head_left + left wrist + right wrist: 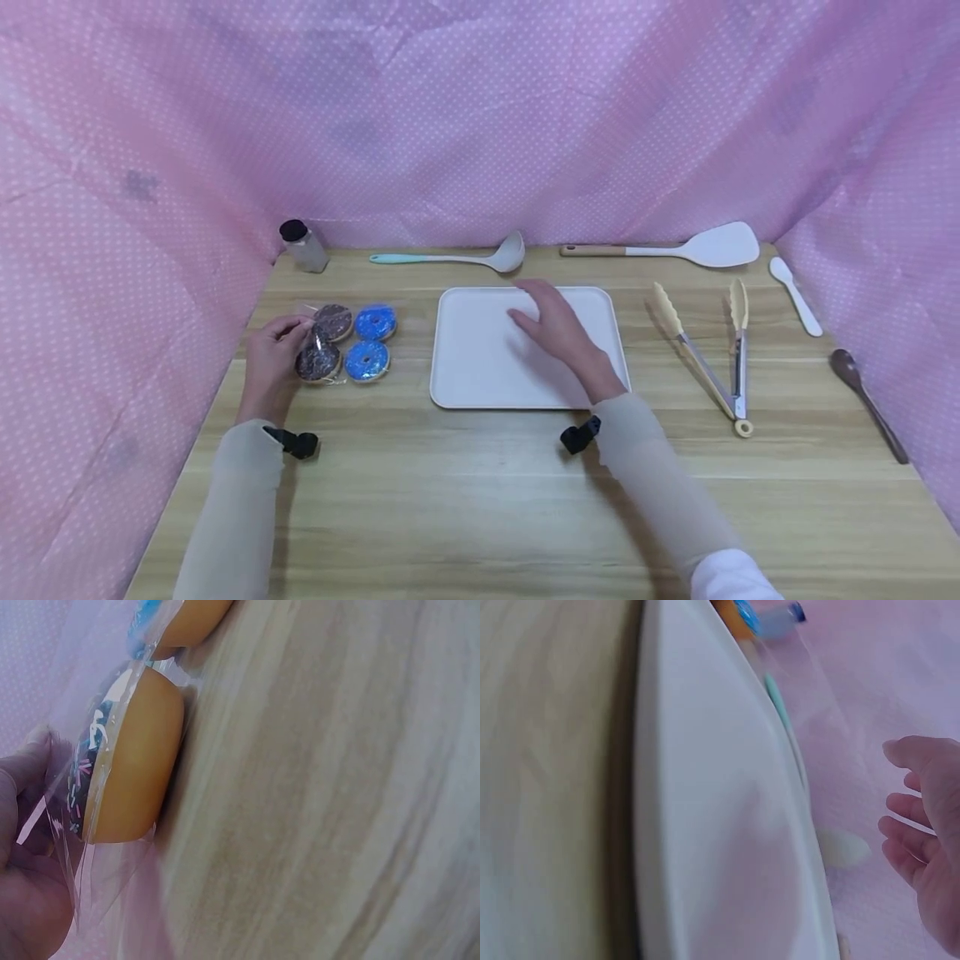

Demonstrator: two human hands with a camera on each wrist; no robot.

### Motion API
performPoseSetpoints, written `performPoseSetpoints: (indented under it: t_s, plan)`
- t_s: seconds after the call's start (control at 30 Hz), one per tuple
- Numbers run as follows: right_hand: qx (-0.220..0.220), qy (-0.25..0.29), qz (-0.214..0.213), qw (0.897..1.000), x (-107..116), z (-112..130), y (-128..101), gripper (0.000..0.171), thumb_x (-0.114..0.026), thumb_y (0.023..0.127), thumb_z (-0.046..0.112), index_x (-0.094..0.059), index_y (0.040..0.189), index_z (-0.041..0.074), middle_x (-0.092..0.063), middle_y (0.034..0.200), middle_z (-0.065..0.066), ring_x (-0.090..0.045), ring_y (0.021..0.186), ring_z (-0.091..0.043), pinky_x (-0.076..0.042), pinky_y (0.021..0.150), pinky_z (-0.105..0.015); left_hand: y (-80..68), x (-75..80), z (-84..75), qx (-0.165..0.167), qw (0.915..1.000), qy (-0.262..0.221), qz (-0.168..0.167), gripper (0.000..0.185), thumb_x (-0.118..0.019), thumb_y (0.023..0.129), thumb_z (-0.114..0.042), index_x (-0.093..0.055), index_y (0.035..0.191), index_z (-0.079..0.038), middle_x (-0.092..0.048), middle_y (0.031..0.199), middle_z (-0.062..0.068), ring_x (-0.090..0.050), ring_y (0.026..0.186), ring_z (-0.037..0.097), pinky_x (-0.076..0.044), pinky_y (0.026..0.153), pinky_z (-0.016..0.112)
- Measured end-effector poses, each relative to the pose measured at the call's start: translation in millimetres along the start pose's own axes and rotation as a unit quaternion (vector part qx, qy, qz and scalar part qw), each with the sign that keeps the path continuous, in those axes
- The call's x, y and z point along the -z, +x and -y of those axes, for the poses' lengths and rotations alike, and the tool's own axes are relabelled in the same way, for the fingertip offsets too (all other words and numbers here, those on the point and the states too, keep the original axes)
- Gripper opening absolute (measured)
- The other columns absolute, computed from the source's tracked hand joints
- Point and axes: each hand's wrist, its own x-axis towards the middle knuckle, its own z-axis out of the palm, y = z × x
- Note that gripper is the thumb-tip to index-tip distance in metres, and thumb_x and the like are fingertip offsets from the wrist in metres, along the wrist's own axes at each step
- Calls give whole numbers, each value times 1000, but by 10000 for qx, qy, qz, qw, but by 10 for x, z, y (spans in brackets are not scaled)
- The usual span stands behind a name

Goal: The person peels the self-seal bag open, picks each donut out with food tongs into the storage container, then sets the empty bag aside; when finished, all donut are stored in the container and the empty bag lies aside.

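Left hand [273,358] pinches the clear plastic wrap of the doughnut pack [345,342] at its left edge, grip clamped on film beside the near chocolate-sprinkle doughnut [131,757]; that doughnut looks tipped up off the worktop [480,500] on the wrist view. Pack holds four, two chocolate on the left, two blue-iced on the right, and sits left of centre, nearer the far edge. The white tray [480,375] lies directly right of the pack, just beside it, long axis running left-right. Right hand [558,329] hovers flat over the tray's far-right part, fingers apart and relaxed, holding nothing; contact with the tray I can't tell. Left hand is the nearer one to the pack. Open room: the whole near half of the worktop. Tongs [712,358] lie right of the tray, ladle [457,258] and spatula [675,247] along the far edge, small jar [302,245] in the far-left corner.
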Motion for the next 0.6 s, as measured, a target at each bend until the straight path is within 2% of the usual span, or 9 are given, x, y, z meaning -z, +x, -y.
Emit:
performPoseSetpoints:
  t_s: [0.13, 0.2, 0.27, 0.33, 0.43, 0.6]
  plan:
    - [82, -23, -448, 9990, 184, -133, -94, 51, -64, 93, 25, -47, 137, 5, -51, 137, -16, -46, 128, -30, -35, 109, -43, -14, 16, -1, 8, 9997, 224, -8, 38, -76, 81, -29, -69, 107, -4, -64, 109, 0, -56, 99, 9, -51, 75, 12]
    - [148, -45, -664, 9977, 267, -201, -148, 52, -65, 92, 23, -47, 136, 2, -52, 135, -18, -48, 126, -32, -36, 108, -45, -15, 23, 1, -150, 9984, 539, -37, 36, -74, 81, -33, -70, 106, -6, -65, 107, -2, -56, 100, 7, -49, 77, 11]
    - [155, -49, -861, 9962, 352, -267, -206, 52, -66, 91, 21, -48, 136, 1, -53, 134, -19, -49, 124, -33, -37, 107, -46, -19, 26, 3, -238, 9978, 619, -57, 36, -74, 81, -34, -71, 105, -7, -66, 106, -3, -55, 100, 7, -48, 77, 10]
    - [84, -64, -1009, 9948, 436, -335, -268, 53, -67, 90, 21, -47, 135, 0, -52, 133, -20, -49, 123, -34, -38, 106, -47, -18, 30, 6, -350, 9967, 726, -77, 35, -74, 82, -34, -71, 103, -8, -66, 104, -4, -55, 99, 6, -47, 76, 10]
    - [-80, 9, -1160, 9932, 563, -451, -363, 55, -68, 89, 18, -45, 135, -2, -50, 133, -22, -47, 123, -37, -36, 106, -49, -21, 25, 3, -296, 9984, 468, -71, 34, -76, 81, -31, -72, 103, -6, -67, 103, -3, -56, 98, 8, -49, 74, 11]
    - [-504, 12, -1359, 9894, 796, -660, -564, 61, -69, 88, 14, -40, 139, -4, -48, 133, -27, -44, 123, -42, -34, 104, -55, -19, 33, -4, -505, 9922, 1139, -89, 35, -71, 84, -36, -71, 105, -9, -66, 102, -8, -55, 95, 5, -46, 74, 10]
